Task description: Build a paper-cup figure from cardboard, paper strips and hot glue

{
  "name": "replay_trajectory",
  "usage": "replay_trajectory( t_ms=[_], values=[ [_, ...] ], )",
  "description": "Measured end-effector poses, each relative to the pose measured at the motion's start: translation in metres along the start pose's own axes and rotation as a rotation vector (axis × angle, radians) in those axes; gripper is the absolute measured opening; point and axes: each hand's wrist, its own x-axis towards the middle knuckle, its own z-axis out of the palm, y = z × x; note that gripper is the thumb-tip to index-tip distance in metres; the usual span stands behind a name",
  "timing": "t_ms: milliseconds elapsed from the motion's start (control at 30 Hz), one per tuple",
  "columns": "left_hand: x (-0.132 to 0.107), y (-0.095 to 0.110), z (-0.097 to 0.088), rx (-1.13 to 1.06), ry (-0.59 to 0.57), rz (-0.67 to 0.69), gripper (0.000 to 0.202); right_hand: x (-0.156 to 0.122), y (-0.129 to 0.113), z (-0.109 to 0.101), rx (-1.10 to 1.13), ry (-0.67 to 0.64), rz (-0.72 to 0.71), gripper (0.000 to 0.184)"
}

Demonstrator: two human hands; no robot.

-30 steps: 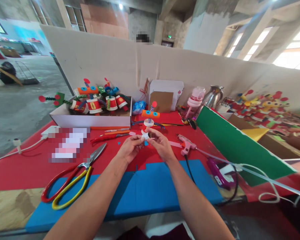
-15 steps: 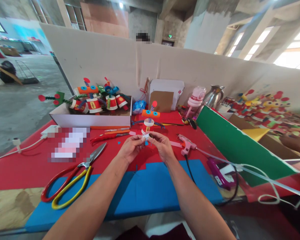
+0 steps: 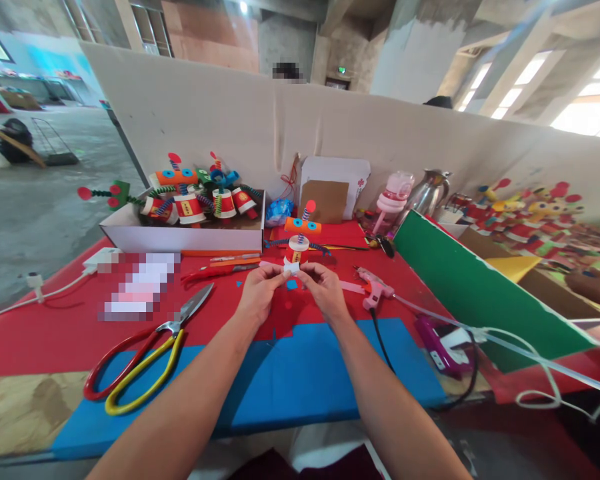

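Note:
Between my left hand (image 3: 261,288) and my right hand (image 3: 323,288) is a small white piece of paper (image 3: 292,268), its ends pinched by the fingertips of both. It looks slightly curled. Just behind it stands a paper-cup figure (image 3: 297,248) with an orange tube head (image 3: 303,227), a red disc on top and dark springy paper arms. Its lower part is hidden by the paper and my fingers. Small blue scraps (image 3: 292,285) lie below my hands. To the right of my right hand rests a pink glue gun (image 3: 377,291).
Large scissors (image 3: 173,327) with red and yellow handles lie at left. A white box (image 3: 183,239) of finished figures stands behind them. At right are a green-sided box (image 3: 475,293), a purple power strip (image 3: 443,347) and loose cords. Another person's hand (image 3: 587,290) reaches in there.
The white paper has turned and now shows more of its face between my fingertips. My hands stay in nearly the same place.

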Motion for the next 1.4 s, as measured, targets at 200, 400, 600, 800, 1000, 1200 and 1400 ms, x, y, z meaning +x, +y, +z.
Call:
replay_trajectory(
  t_ms=[200,400,600,800,1000,1200,1400],
  values=[
    [-0.002,0.0,0.002,0.162,0.025,0.077,0.032,0.0,0.001,0.0,0.029,0.028,0.012,0.017],
    [0.0,-0.003,0.0,0.086,-0.052,-0.037,0.039,-0.001,-0.001,0.001,0.087,0.121,0.092,0.016],
    [-0.001,-0.003,0.0,0.15,-0.009,-0.027,0.038,-0.003,-0.001,0.007,0.099,0.104,0.058,0.016],
    [-0.001,-0.004,0.002,0.264,0.058,0.09,0.04,-0.004,0.002,0.011,0.051,0.114,0.054,0.017],
    [-0.001,0.0,0.001,0.379,-0.019,0.109,0.029,-0.002,0.002,0.007,0.1,0.114,0.103,0.019],
    [0.001,-0.001,-0.005,0.316,-0.044,0.028,0.028,0.002,0.004,-0.001,0.219,0.206,0.179,0.023],
    [0.002,0.0,-0.007,0.354,-0.004,0.115,0.02,0.005,0.004,-0.005,0.357,0.195,0.266,0.027]
  ],
)
